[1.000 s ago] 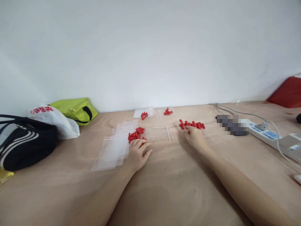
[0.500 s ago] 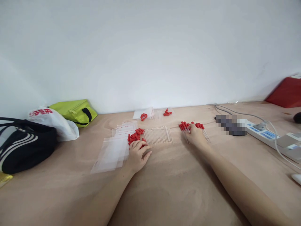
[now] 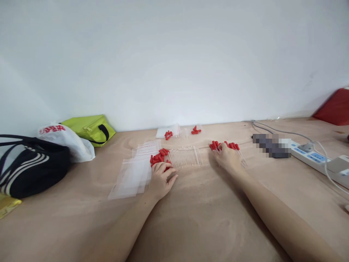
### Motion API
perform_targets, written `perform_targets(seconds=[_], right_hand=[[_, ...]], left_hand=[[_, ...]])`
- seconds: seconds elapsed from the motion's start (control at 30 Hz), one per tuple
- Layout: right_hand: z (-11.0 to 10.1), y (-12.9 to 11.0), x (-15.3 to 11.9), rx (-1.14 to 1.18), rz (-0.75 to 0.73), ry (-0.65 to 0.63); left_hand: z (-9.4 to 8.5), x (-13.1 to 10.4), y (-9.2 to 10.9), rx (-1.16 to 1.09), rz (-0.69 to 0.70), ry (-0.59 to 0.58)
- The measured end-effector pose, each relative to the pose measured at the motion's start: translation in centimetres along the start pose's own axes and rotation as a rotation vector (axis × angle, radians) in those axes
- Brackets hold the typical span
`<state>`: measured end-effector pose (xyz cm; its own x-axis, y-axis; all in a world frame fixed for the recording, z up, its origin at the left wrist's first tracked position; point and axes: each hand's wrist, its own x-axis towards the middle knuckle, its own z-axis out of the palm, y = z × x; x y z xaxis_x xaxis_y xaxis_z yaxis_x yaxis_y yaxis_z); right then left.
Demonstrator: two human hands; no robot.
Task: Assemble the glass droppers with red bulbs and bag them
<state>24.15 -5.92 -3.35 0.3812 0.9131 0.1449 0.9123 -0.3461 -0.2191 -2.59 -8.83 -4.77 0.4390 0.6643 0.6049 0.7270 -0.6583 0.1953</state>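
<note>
Fingers of our left hand (image 3: 160, 180) curl over loose red caps (image 3: 160, 155), left of row of thin clear sticks (image 3: 185, 157); whether they pinch any, we cannot tell. Our right hand (image 3: 228, 158) bends down over red-capped sticks (image 3: 236, 146), right of row, fingertips partly hidden; we cannot tell its grasp. Overlapping clear bags (image 3: 132, 178) lie farther left of row than caps. Behind row, on same worktop (image 3: 196, 214), two small red clusters (image 3: 168, 135) sit near wall (image 3: 191, 65).
</note>
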Motion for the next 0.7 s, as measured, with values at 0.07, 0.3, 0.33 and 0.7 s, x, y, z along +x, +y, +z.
perform_targets(seconds=[0.07, 0.3, 0.33, 0.7], right_hand=[[-0.2, -0.8, -0.3, 0.025, -0.053, -0.018], [1.0, -4.2, 0.3, 0.189, -0.103, -0.194], [1.3, -4.5, 0.6, 0.199, -0.088, -0.208], [2.9, -5.2, 1.5, 0.263, -0.088, -0.238]], left_hand=[[0.1, 0.0, 0.1, 0.052, -0.048, 0.06], [0.3, -0.3, -0.4, 0.293, -0.283, 0.144], [0.3, -0.3, -0.6, 0.313, -0.274, 0.132], [0.9, 0.5, -1.1, 0.311, -0.309, 0.116]])
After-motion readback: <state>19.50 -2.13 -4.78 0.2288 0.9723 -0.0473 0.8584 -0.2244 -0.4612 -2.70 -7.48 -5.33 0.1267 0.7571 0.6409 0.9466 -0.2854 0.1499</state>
